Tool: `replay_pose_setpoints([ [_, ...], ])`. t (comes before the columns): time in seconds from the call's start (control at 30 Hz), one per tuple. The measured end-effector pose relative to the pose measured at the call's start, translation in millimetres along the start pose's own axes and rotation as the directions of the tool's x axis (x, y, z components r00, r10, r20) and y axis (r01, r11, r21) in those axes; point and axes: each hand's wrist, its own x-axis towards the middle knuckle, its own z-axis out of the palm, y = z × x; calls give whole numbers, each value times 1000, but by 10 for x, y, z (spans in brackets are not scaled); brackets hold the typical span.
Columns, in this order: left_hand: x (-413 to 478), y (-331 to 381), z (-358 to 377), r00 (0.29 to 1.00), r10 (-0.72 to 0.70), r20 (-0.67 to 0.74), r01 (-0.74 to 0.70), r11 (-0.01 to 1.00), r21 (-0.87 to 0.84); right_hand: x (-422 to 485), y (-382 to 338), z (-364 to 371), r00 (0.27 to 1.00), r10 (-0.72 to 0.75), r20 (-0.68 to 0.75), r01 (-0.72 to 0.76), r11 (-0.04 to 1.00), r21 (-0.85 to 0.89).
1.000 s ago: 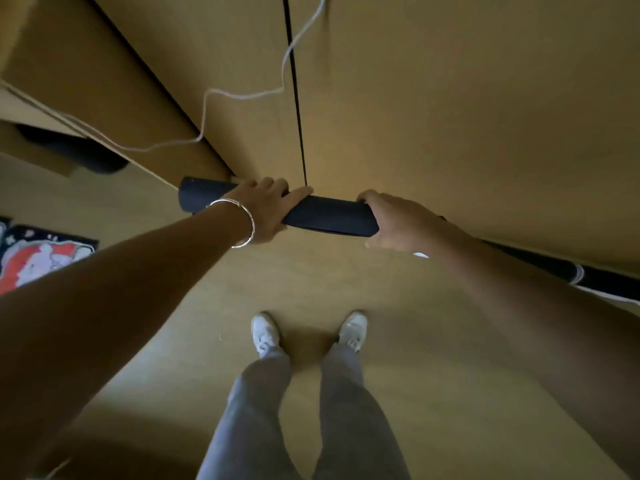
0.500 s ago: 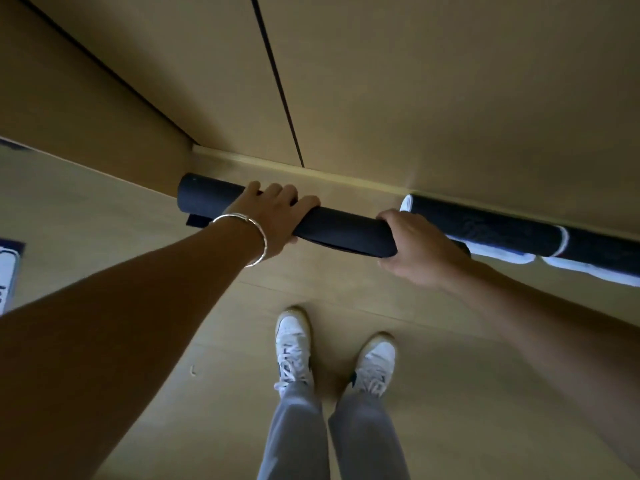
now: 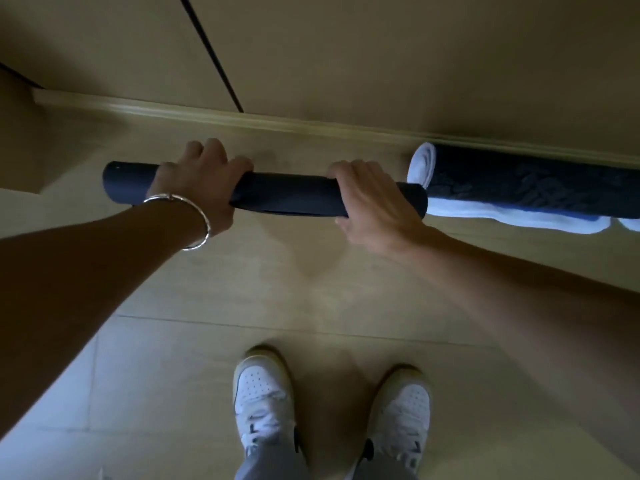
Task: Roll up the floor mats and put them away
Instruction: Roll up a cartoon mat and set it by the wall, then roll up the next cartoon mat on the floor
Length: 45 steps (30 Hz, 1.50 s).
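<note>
Both hands are on it now. Your left grip (image 3: 204,188) is curled over the top of the dark rolled mat (image 3: 287,195), with one end of the roll poking out past it. Your right grip (image 3: 374,206) is wrapped round close to the other end, and a bare stretch of roll runs level between the two. I can't tell whether the roll is touching the floor (image 3: 207,289) or hanging just above it.

Just beyond your right grip a second rolled mat (image 3: 519,185) lies along the skirting board (image 3: 277,124), its pale end turned toward you. That looks like the parking spot, so the job here is a tidy set-down.

Lower both ends together so the roll stays level. There looks to be a loose edge on the near underside between your grips, and I'd turn that down against the floor so the roll's own weight pins it. Slide the roll away from you until it sits along the skirting board, in line with its neighbour. Watch the end by your right grip, because a nudge there could shove the other mat or loosen its roll.

Hold the squeeze until the roll is resting, then let go one grip at a time. Your shoes (image 3: 263,393) are well back on the near side, so you've room to bend.
</note>
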Motion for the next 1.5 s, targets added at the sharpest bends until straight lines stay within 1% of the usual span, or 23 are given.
replay_pose_setpoints([
  [0.13, 356, 63, 286, 996, -35, -83, 41, 997, 73, 349, 206, 272, 996, 1, -88, -12, 991, -134],
  [0.2, 510, 89, 391, 992, -26, -126, 40, 993, 112, 460, 304, 369, 990, 2, -139, -29, 981, -193],
  [0.33, 773, 143, 521, 980, 19, -197, 13, 986, 165, 594, 487, 544, 984, 7, -177, -55, 963, -264],
  [0.43, 936, 202, 543, 966, 43, -257, -6, 990, 143, 680, 636, 610, 977, 34, -208, -91, 958, -271],
  [0.5, 1014, 262, 576, 964, 25, -267, 4, 994, 108, 717, 690, 625, 979, 84, -187, -135, 950, -282],
  [0.57, 1057, 343, 612, 979, -6, -206, 16, 999, 51, 714, 712, 632, 981, 144, -130, -176, 945, -276],
  [0.63, 1043, 391, 612, 997, -17, -81, 16, 1000, -19, 650, 678, 627, 980, 197, -39, -200, 945, -258],
  [0.7, 958, 405, 530, 1000, 10, 27, -8, 996, -87, 517, 611, 573, 974, 221, 43, -204, 948, -244],
  [0.77, 784, 420, 385, 997, 33, 68, -25, 993, -112, 326, 519, 459, 971, 215, 106, -187, 956, -226],
  [0.83, 556, 453, 201, 996, 43, 82, -34, 994, -100, 113, 406, 294, 965, 196, 177, -163, 969, -185],
  [0.93, 177, 519, -161, 981, 104, 165, -87, 990, -107, -163, 205, -77, 937, 153, 314, -139, 988, -67],
  [0.97, 59, 542, -306, 973, 133, 189, -112, 987, -115, -237, 131, -234, 934, 139, 328, -133, 990, -44],
  [1.07, -271, 585, -788, 957, 189, 222, -157, 975, -157, -417, -161, -735, 946, 120, 302, -126, 992, -2],
  [1.23, -904, 596, -1555, 940, 232, 252, -179, 960, -217, -766, -803, -1555, 907, 84, 412, -107, 994, 31],
  [1.37, -1436, 390, -2222, 917, 290, 273, -255, 954, -158, -947, -1153, -2303, 875, 67, 480, -95, 995, 36],
  [1.43, -1629, 206, -2591, 929, 259, 265, -226, 963, -149, -986, -1299, -2751, 884, 42, 466, -70, 997, 43],
  [1.5, -1827, 21, -2941, 958, 182, 224, -137, 970, -202, -1066, -1458, -3152, 899, 7, 438, -34, 998, 52],
])
